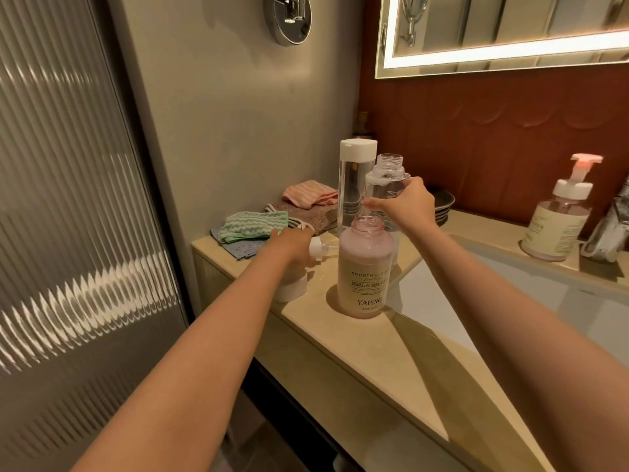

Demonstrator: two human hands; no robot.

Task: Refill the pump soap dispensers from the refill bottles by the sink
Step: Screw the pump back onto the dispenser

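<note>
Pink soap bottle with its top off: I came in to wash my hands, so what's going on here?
A person is midway through a refill. The pink dispenser bottle stands open on the counter beside the sink. Their left hand holds a white pump just left of it, while the right hand grips an uncapped clear refill bottle behind it. Nothing is being poured yet. A second dispenser, pump on, stands across the sink.

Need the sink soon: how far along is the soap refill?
Done: the pink dispenser stands open and looks nearly full, its pump in the left hand. In hand: the right hand grips the uncapped clear bottle. Left: perhaps topping up, refitting the pump, then the far dispenser, pump still on.
</note>
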